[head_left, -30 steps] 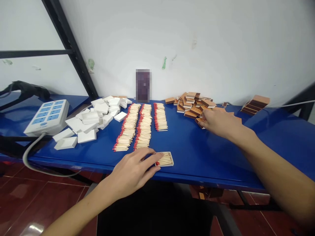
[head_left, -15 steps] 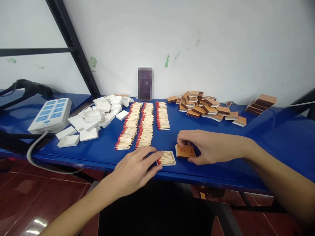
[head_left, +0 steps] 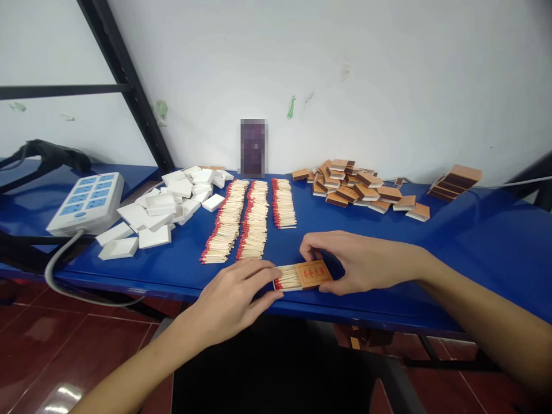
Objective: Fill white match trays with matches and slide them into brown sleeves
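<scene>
My left hand [head_left: 242, 293] grips the left end of a white matchbox tray [head_left: 290, 289] between thumb and fingers. Red-tipped matches [head_left: 288, 278] lie side by side inside that tray. With thumb and fingers, my right hand [head_left: 360, 261] holds an orange-brown matchbox sleeve [head_left: 313, 273] with red lettering on top. The sleeve covers the right part of the tray, while the left part still shows. Beyond my hands, loose matches lie in three rows: a left row [head_left: 224, 224], a middle row [head_left: 254, 224] and a shorter right row [head_left: 283, 204].
White trays are heaped [head_left: 155, 213] at the left, near a power strip [head_left: 86, 201] with a cable. Brown sleeves are piled [head_left: 356, 187] at the back right, with a stack of sleeves [head_left: 457, 181] further right. A pixelated dark rectangle [head_left: 253, 148] stands against the wall.
My right hand has moved left and brought the sleeve over the tray's right part; before, a gap separated them. My left hand stays on the tray's left end.
</scene>
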